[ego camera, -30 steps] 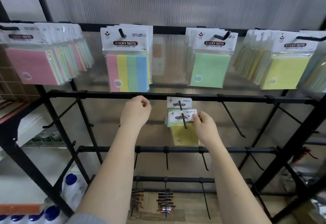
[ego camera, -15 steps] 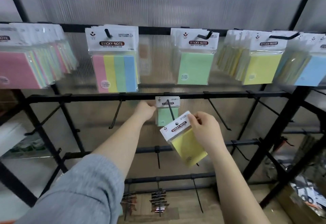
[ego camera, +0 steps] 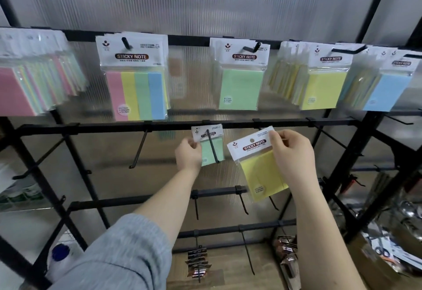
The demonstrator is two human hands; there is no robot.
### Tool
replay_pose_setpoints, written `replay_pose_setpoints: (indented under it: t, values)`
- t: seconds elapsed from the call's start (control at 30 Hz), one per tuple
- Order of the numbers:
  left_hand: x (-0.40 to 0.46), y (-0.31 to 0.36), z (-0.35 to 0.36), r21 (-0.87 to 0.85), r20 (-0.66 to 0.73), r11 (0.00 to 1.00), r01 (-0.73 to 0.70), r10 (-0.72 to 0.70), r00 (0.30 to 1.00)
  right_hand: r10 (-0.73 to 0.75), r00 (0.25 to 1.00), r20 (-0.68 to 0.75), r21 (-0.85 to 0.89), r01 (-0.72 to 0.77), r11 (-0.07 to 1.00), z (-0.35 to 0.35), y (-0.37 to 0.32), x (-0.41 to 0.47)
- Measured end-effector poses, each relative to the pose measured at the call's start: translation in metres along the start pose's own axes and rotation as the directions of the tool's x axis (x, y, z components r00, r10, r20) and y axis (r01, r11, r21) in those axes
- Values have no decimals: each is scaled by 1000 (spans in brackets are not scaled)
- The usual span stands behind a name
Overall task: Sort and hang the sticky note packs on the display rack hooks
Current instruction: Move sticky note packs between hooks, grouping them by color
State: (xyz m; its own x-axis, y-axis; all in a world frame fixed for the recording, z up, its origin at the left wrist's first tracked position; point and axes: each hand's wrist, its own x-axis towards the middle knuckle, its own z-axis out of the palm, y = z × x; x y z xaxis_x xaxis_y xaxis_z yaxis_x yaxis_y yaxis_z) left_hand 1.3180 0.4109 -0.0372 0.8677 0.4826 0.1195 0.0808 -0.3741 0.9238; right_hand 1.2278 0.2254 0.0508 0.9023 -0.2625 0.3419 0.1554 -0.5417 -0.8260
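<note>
Black display rack [ego camera: 228, 125]: top-rail hooks carry sticky note packs, from nine o'clock to three o'clock pink [ego camera: 13, 93], four-colour [ego camera: 134, 95], green [ego camera: 239, 88], yellow [ego camera: 322, 90], blue [ego camera: 386, 93]; a small green pack [ego camera: 210, 150] hangs at centre on the second rail.

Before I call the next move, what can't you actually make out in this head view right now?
- Small print on the yellow pack held by the right hand: too small.
- How many packs hang behind the green pack on its hook: hidden by its front card and the left hand.
- Pink stack, top left: cut by the edge, blurred.
- Items low on the rack: too small, dim.
</note>
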Motion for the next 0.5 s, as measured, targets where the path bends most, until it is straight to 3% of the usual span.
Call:
replay_pose_setpoints:
  t: [0.1, 0.27, 0.5]
  values:
    - [-2, -1, 4, -57, 9, 998, 6, -5, 1000, 5, 1000, -24, 23, -4, 1000, -5, 2, 2]
    - [6, 4, 9, -163, 217, 979, 126, -89, 972, 18, 998, -61, 31, -17, 999, -12, 6, 3]
    - [3, 8, 7, -141, 192, 986, 87, -59, 980, 43, 996, -74, 55, -39, 998, -20, 8, 0]
